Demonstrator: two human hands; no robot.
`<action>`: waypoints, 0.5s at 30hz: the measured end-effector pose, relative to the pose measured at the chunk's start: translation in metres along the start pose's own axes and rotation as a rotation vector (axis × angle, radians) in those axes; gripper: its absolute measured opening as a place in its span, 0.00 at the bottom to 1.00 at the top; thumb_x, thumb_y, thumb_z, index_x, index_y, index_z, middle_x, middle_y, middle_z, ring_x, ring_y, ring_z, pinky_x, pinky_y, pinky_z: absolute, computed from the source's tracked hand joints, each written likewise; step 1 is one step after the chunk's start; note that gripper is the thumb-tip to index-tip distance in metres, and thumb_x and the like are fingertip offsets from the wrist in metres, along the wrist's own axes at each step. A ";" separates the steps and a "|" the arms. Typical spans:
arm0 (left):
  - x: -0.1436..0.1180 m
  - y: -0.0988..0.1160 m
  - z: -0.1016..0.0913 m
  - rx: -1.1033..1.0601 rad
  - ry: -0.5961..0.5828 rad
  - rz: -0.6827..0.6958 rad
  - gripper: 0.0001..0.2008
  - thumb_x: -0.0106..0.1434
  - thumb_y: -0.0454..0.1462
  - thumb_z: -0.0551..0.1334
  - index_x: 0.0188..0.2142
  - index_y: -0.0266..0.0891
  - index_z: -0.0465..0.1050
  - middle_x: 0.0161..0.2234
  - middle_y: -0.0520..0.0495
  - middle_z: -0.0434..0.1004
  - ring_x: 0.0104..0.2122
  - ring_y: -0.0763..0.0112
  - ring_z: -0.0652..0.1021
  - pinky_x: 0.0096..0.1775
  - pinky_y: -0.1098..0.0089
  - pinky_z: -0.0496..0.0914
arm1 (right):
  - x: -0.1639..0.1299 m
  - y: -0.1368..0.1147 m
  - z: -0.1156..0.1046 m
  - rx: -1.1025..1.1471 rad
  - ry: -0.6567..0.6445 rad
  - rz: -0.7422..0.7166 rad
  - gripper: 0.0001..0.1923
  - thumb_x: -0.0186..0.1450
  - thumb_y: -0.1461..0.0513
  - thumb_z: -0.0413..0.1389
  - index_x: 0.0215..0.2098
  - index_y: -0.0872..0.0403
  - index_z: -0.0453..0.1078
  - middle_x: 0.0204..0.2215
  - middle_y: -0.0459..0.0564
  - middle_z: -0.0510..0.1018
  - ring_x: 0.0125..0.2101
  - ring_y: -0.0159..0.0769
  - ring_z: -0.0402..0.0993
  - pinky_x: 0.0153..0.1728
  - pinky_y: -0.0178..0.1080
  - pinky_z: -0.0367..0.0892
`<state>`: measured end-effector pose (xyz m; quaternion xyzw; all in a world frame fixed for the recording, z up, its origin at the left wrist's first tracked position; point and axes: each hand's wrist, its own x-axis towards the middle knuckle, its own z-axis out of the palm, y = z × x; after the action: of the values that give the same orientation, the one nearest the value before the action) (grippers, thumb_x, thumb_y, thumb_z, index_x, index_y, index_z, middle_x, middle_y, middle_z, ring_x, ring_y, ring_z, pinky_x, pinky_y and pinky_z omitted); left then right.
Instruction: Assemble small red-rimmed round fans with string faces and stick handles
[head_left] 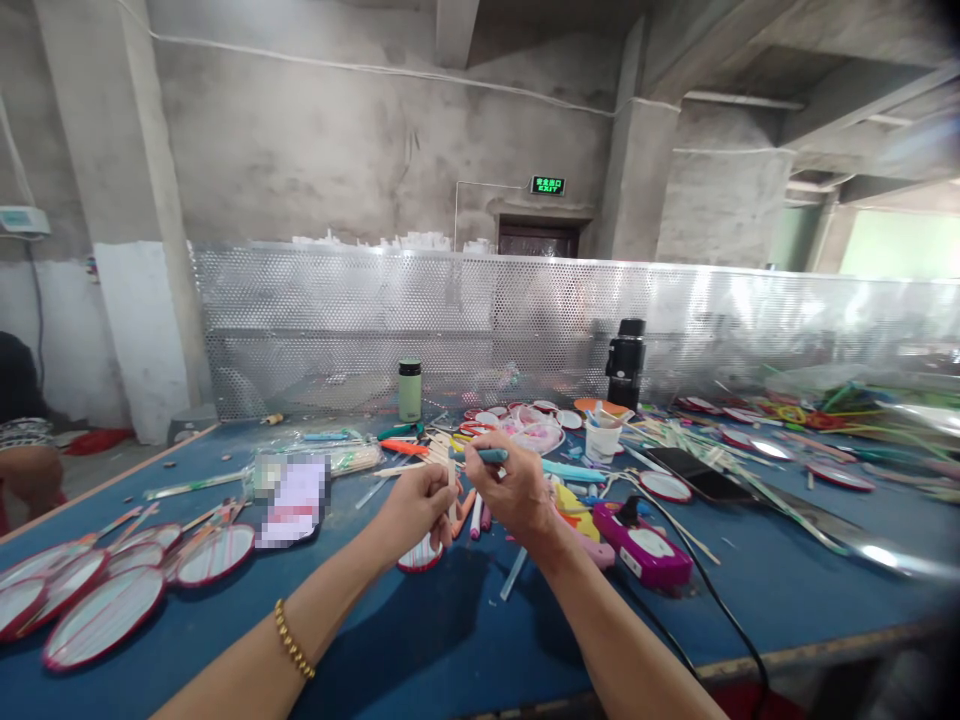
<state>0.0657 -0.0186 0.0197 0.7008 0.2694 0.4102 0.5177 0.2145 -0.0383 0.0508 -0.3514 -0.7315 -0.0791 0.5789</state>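
Observation:
Over the middle of the blue table [360, 650], my left hand [421, 503] is closed on a thin pale wooden stick [452, 470] held upright. My right hand [517, 485] grips a blue-grey marker [491, 456], whose tip end points toward the top of the stick. Just beneath my left hand lies a white round disc with a red rim [420, 556]; whether the stick is joined to it I cannot tell. A clear stick [514, 575] lies below my right hand, and pink and orange markers [475, 518] show between my hands.
Several red-rimmed discs on sticks [109, 615] overlap at left, near a blurred-out phone [296, 505]. At right are a purple box [643, 550] with a black cable, a white cup [602, 438] and a black phone [697, 473]. A green bottle [409, 390] and black flask [625, 365] stand behind.

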 end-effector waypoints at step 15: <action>-0.003 0.005 0.002 -0.001 0.024 -0.009 0.15 0.57 0.47 0.61 0.28 0.38 0.61 0.19 0.53 0.71 0.13 0.74 0.73 0.13 0.78 0.61 | 0.000 0.002 -0.002 -0.030 0.062 0.025 0.08 0.62 0.64 0.52 0.25 0.55 0.68 0.20 0.44 0.70 0.19 0.26 0.61 0.23 0.30 0.59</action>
<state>0.0654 -0.0241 0.0236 0.6945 0.2783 0.4163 0.5165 0.2177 -0.0380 0.0507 -0.3666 -0.7074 -0.0937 0.5970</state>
